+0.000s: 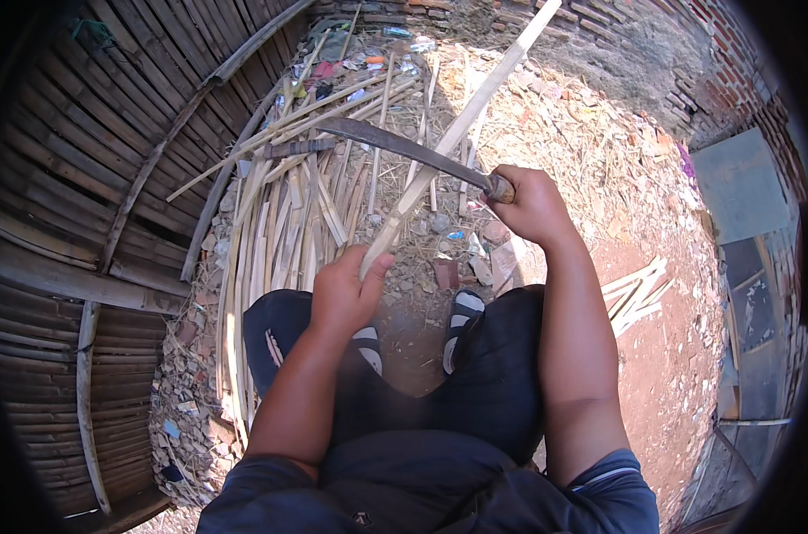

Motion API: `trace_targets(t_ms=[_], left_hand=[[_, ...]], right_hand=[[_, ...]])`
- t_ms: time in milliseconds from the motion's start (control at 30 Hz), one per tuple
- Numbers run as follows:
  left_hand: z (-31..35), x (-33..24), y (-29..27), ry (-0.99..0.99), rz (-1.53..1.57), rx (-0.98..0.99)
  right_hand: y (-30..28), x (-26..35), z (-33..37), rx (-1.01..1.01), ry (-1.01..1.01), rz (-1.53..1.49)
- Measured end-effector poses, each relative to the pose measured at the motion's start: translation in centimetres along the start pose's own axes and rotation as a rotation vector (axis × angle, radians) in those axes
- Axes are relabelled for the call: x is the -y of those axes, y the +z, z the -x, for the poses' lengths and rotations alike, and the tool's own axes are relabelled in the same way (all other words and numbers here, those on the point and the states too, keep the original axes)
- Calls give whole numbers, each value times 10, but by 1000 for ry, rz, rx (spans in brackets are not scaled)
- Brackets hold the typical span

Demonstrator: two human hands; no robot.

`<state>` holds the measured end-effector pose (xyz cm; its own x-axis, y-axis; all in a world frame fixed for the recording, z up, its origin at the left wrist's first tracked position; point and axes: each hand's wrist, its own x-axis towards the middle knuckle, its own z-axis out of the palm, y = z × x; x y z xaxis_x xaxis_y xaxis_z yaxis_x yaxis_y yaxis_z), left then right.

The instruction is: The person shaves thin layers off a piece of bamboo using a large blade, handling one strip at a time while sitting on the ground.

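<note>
My left hand (346,289) is closed round the near end of a long pale strip of wood or bamboo (488,89), which slants up and away to the right. In my right hand (536,206) is the wooden handle of a machete (391,149). Its dark, curved blade points left and crosses the strip a little beyond my left hand; whether the edge touches the strip I cannot tell. Both hands are out in front of my bent knees.
Many pale strips (284,236) lie piled at the left, with a short dark banded piece (297,149) across them. A slatted wall (57,169) stands on the left, brickwork (733,53) at the far right. Shorter strips (637,298) rest on the dirt, right of my arm.
</note>
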<state>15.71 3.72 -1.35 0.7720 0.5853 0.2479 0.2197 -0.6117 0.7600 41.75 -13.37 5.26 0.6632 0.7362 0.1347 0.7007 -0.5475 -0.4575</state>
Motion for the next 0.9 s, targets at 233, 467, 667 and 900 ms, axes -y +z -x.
trace_targets(t_ms=[233, 467, 667, 900], left_hand=[[0, 1, 0, 2, -7, -26], [-3, 0, 0, 31, -40, -1], [1, -4, -3, 14, -20, -17], [-2, -1, -3, 11, -4, -6]], right_hand=[[7, 22, 11, -20, -249, 123], [-5, -8, -1, -39, 79, 21], [1, 7, 9, 20, -224, 143], [-3, -9, 2, -115, 36, 5]])
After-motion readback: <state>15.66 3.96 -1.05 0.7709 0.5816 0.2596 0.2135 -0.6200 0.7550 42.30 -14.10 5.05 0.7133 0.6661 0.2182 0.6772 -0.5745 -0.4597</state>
